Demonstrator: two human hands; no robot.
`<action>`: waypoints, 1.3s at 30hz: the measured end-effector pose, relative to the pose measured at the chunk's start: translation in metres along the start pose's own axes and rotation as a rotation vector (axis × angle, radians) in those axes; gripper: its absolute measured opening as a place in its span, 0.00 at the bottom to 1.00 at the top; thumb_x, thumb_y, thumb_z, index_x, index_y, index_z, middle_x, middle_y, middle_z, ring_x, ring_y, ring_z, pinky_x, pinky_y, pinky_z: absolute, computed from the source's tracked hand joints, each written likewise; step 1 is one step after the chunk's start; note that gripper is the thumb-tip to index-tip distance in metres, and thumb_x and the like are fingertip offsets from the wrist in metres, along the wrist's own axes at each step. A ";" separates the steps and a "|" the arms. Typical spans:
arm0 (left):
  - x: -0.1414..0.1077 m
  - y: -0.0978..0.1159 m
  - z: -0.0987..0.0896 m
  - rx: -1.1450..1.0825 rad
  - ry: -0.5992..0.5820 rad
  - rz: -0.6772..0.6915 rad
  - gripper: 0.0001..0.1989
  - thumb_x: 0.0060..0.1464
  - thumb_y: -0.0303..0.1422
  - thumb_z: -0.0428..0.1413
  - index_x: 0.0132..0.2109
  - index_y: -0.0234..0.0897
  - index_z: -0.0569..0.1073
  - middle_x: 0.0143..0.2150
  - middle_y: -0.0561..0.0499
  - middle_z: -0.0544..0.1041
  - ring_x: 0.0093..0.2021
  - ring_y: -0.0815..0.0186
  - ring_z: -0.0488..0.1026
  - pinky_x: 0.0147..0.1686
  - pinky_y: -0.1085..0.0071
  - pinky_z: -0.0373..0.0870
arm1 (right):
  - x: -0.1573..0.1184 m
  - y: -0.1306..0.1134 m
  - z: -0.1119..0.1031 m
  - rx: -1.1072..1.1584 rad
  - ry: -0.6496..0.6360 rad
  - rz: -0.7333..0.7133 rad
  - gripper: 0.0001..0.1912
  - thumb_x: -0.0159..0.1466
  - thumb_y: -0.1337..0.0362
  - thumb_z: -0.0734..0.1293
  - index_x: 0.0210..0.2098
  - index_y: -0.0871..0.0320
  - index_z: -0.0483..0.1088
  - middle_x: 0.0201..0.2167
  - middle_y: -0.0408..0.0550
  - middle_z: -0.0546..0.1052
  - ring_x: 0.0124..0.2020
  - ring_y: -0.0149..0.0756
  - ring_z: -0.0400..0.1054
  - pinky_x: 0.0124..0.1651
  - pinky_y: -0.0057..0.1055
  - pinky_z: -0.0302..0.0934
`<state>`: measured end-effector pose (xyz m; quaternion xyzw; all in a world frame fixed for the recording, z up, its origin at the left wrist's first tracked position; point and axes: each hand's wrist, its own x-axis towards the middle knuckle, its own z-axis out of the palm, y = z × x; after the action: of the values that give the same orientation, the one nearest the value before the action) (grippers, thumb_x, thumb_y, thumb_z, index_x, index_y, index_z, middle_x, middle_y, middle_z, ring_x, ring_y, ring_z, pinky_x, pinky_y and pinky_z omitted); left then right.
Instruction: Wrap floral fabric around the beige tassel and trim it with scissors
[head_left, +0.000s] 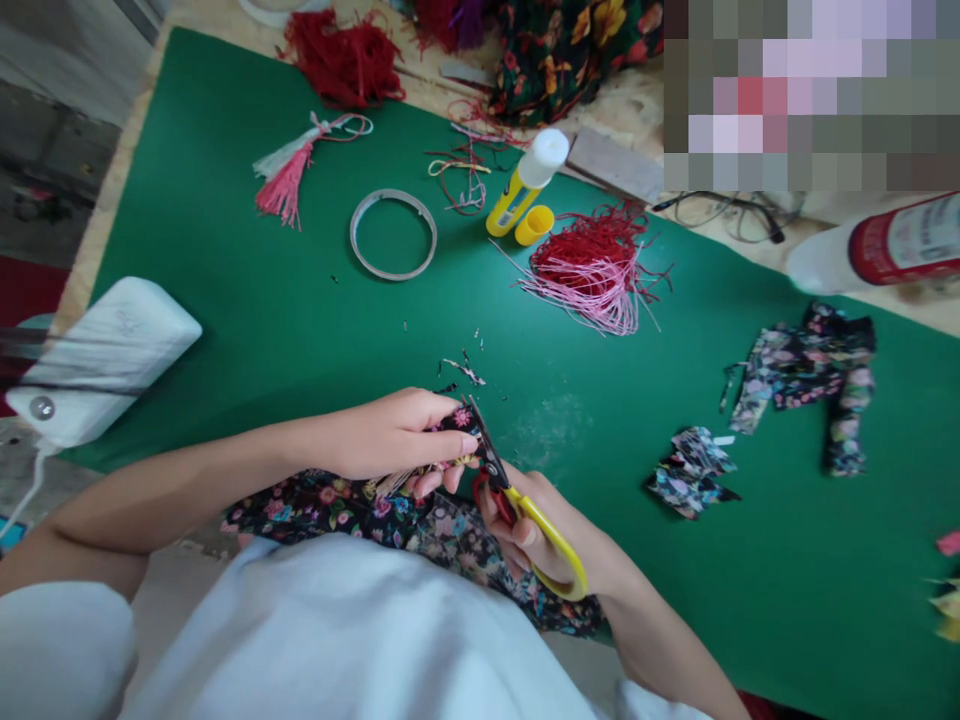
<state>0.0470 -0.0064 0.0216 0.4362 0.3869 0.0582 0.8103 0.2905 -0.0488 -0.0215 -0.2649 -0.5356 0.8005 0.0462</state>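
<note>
My left hand (pixel 409 435) is closed on a small piece of black floral fabric (pixel 463 416), with pale threads (pixel 394 483) hanging below the fingers. In my right hand (pixel 536 520) are scissors (pixel 551 545) with yellow and red handles, their dark blades pointing up along the fabric's right edge. Whether the blades touch the cloth I cannot tell. Just beyond my hands, thin fabric scraps (pixel 465 370) lie on the green mat (pixel 285 310). A larger floral cloth (pixel 337 510) is spread over my lap beneath both hands.
Across the mat lie a pink and white tassel (pixel 289 170), a tape ring (pixel 352 235), a glue stick (pixel 517 195), its yellow cap (pixel 535 226) and red and pink threads (pixel 592 265). Floral pieces (pixel 810 360) rest at right, a white device (pixel 112 360) at left, a bottle (pixel 877 245) far right.
</note>
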 end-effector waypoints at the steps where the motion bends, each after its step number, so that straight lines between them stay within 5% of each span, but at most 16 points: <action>1: 0.000 0.000 0.000 0.003 0.000 -0.001 0.17 0.64 0.39 0.47 0.32 0.32 0.69 0.25 0.53 0.72 0.21 0.76 0.68 0.23 0.78 0.63 | 0.000 0.001 0.000 0.001 0.002 0.001 0.29 0.62 0.34 0.55 0.37 0.55 0.54 0.18 0.30 0.55 0.13 0.22 0.56 0.17 0.23 0.60; 14: 0.000 0.000 -0.001 0.033 0.019 0.014 0.18 0.64 0.41 0.47 0.32 0.31 0.69 0.25 0.53 0.71 0.22 0.76 0.67 0.24 0.80 0.64 | 0.002 -0.003 0.003 0.053 0.022 0.014 0.27 0.63 0.35 0.56 0.36 0.55 0.54 0.20 0.32 0.58 0.13 0.22 0.58 0.18 0.23 0.64; 28: 0.001 -0.001 -0.001 0.009 0.010 0.023 0.18 0.64 0.41 0.47 0.33 0.32 0.70 0.24 0.53 0.71 0.22 0.76 0.67 0.24 0.79 0.64 | 0.004 -0.006 0.006 0.052 0.104 0.008 0.27 0.64 0.36 0.56 0.34 0.56 0.56 0.19 0.33 0.60 0.12 0.24 0.63 0.13 0.20 0.54; 39: 0.001 -0.001 0.000 -0.148 0.067 0.077 0.15 0.63 0.39 0.50 0.34 0.31 0.68 0.26 0.54 0.71 0.22 0.78 0.68 0.24 0.80 0.64 | 0.001 -0.006 0.001 -0.020 0.093 -0.042 0.35 0.58 0.28 0.52 0.36 0.56 0.57 0.23 0.37 0.59 0.19 0.23 0.53 0.21 0.24 0.56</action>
<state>0.0474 -0.0067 0.0199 0.3876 0.3913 0.1325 0.8241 0.2883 -0.0466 -0.0168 -0.2912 -0.5462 0.7807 0.0853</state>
